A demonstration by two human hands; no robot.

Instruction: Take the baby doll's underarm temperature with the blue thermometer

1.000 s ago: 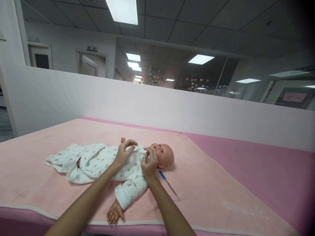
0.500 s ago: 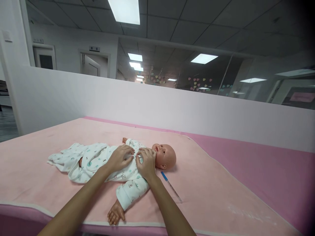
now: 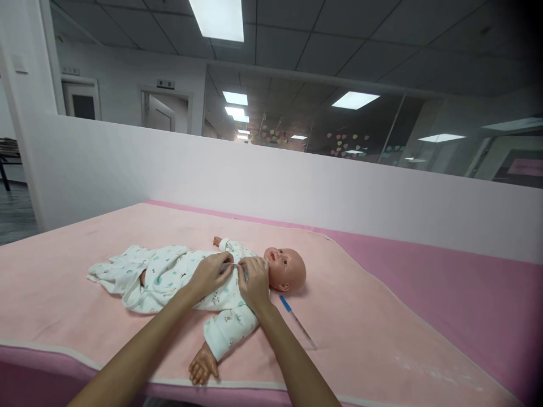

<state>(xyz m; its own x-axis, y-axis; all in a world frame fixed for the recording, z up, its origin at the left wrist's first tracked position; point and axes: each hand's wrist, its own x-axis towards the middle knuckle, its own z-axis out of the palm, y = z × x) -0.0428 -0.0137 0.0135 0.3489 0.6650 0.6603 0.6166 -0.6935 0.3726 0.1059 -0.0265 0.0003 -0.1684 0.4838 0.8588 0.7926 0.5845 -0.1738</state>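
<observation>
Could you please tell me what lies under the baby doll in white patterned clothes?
The baby doll lies on a pale pink cloth; whatever its body covers is hidden.

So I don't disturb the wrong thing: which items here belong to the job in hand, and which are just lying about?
Likely in the job:
doll
its printed outfit
left hand and right hand, both at the outfit's chest
peach sheet, under the doll

Apparently just lying about:
blue-ended, pen-like stick, near the doll's head, untouched
</observation>
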